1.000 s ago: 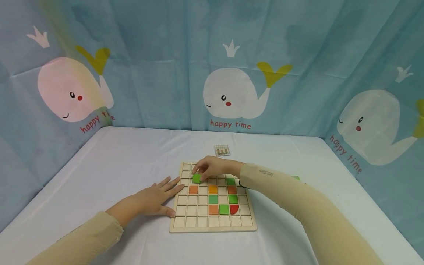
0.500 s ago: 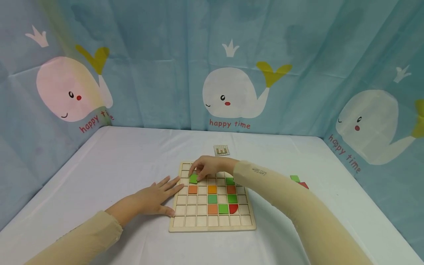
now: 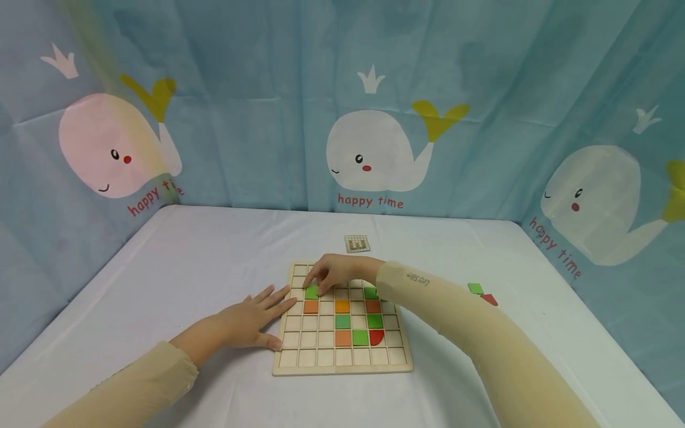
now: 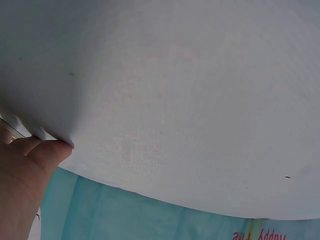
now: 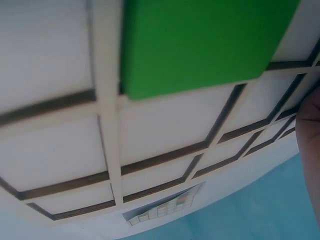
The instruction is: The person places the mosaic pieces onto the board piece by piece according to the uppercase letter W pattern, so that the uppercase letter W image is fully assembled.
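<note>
A wooden grid board [image 3: 342,373] lies on the white table. My right hand [image 3: 339,269] reaches over its upper left part, thumb and index finger at opposite sides of a green square tile [image 3: 311,293] in a cell above an orange tile [image 3: 311,307]. In the right wrist view, part of that hand [image 5: 310,132] shows at the right edge, and a green tile [image 5: 205,45] fills the top. My left hand [image 3: 251,321] lies spread at the board's left edge, its fingertips on the frame; the left wrist view shows this hand [image 4: 30,170] at the lower left.
More tiles sit in the board: a yellow-orange one [image 3: 342,307], a teal one [image 3: 342,321] and a rounded red one [image 3: 377,337] among them. A loose green tile [image 3: 475,288] and red tile [image 3: 489,299] lie to the right. A small patterned card [image 3: 357,243] lies behind the board.
The right hand has shifted slightly left with the green tile, which has gone from tilted over the board to lying level in a cell. The left hand has stayed put.
</note>
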`<state>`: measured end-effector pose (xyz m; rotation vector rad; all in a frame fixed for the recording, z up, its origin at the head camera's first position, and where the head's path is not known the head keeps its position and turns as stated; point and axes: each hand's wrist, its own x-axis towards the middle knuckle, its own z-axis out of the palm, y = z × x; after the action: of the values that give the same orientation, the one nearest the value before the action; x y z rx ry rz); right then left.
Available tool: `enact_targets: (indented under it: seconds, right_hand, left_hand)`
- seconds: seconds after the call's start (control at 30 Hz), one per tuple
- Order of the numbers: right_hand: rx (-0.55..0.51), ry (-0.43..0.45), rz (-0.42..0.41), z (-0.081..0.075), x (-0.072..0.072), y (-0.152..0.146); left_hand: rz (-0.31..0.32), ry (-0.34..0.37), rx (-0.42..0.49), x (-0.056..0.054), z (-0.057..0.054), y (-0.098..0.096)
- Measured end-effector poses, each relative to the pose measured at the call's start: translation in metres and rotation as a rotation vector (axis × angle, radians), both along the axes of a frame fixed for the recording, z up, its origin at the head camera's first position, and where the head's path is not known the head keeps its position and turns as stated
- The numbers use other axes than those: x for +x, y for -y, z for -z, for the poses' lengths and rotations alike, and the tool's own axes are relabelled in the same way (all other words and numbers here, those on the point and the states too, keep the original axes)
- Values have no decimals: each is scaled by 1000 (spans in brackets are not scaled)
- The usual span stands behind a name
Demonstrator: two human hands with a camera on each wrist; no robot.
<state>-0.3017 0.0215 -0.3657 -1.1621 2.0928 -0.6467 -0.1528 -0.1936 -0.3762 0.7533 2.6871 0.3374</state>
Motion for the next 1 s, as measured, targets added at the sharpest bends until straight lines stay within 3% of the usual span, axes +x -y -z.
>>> enact_targets:
  seconds: [0.5,0.7,1.0]
  right_hand:
    - [-136,33,106,-8,7,-34]
    - [-205,57,151,-19,15,-61]
    - [-243,4,279,-43,33,-111]
  left_hand:
    - [-7,-4,-5,-1,3,0]
    - [-12,-7,-4,0,4,0]
    - [-10,-19,-3,0,3,1]
